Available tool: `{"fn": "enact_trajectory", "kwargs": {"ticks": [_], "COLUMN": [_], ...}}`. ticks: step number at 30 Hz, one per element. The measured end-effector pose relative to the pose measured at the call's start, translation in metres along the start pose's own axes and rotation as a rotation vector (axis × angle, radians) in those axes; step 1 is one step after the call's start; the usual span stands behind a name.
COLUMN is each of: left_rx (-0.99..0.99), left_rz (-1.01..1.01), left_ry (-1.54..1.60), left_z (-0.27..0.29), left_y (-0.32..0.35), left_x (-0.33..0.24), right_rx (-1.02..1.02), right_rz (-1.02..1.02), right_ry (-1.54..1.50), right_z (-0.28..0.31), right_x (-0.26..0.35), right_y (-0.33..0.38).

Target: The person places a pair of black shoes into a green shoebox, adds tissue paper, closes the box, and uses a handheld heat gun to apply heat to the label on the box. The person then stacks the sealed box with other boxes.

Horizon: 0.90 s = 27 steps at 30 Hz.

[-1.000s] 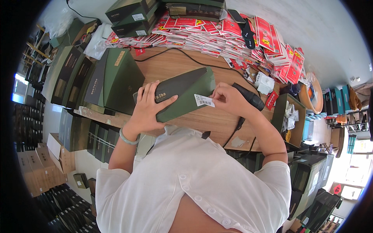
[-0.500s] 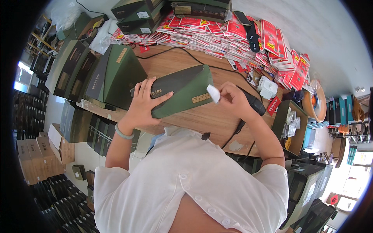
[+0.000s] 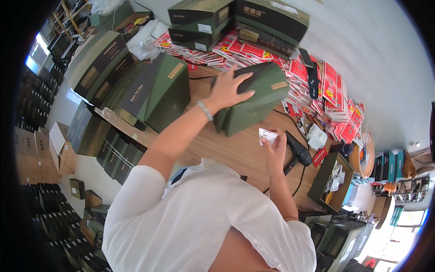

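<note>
My left hand [image 3: 229, 90] grips a green and black shoe box [image 3: 251, 111] at its upper left, the thumb lying over the green side and the fingers over the dark part. The box stands on the wooden table [image 3: 210, 147], close to the red packets at the back. Lower and to the right, my right hand [image 3: 276, 147] pinches a small white label [image 3: 267, 136] with print on it between thumb and fingers, apart from the box. A black hair dryer [image 3: 297, 149] lies just right of that hand.
Another green box [image 3: 158, 90] stands on the table's left. Red packets [image 3: 333, 90] pile along the wall, with stacked boxes [image 3: 272, 20] and a phone [image 3: 306, 58] on them. An open box of small bags [image 3: 333, 181] sits at right. Cables cross the table.
The shoe box has moved away from me and turned, with my left hand shifting to its upper left. My right hand has come lower with the label, whose printed face now shows.
</note>
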<state>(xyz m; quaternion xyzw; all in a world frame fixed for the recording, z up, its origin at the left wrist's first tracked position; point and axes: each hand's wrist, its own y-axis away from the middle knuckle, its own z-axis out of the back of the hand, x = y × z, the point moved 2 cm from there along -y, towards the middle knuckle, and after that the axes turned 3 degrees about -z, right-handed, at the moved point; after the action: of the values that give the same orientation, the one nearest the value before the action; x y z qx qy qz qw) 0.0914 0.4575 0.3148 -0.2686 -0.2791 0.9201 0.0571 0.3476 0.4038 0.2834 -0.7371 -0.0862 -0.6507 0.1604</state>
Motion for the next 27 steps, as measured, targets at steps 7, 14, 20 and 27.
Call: {"fn": "enact_trajectory", "kwargs": {"ticks": [7, 14, 20, 27], "left_rx": [-0.289, 0.198, 0.383, 0.636], "left_rz": [0.054, 0.589, 0.413, -0.170], "left_ry": [0.130, -0.634, -0.427, -0.157], "left_z": [0.081, 0.180, 0.205, 0.214], "left_y": [0.026, 0.107, 0.118, 0.146], "left_x": [0.033, 0.122, 0.126, 0.057], "right_rx": [-0.263, -0.204, -0.052, 0.039], "right_rz": [0.003, -0.103, 0.043, 0.244], "right_ry": [0.221, 0.256, 0.285, 0.609], "right_z": [0.002, -0.072, -0.131, -0.184], "right_x": [-0.003, -0.016, -0.016, 0.013], "right_y": [0.011, 0.015, -0.008, -0.005]}}
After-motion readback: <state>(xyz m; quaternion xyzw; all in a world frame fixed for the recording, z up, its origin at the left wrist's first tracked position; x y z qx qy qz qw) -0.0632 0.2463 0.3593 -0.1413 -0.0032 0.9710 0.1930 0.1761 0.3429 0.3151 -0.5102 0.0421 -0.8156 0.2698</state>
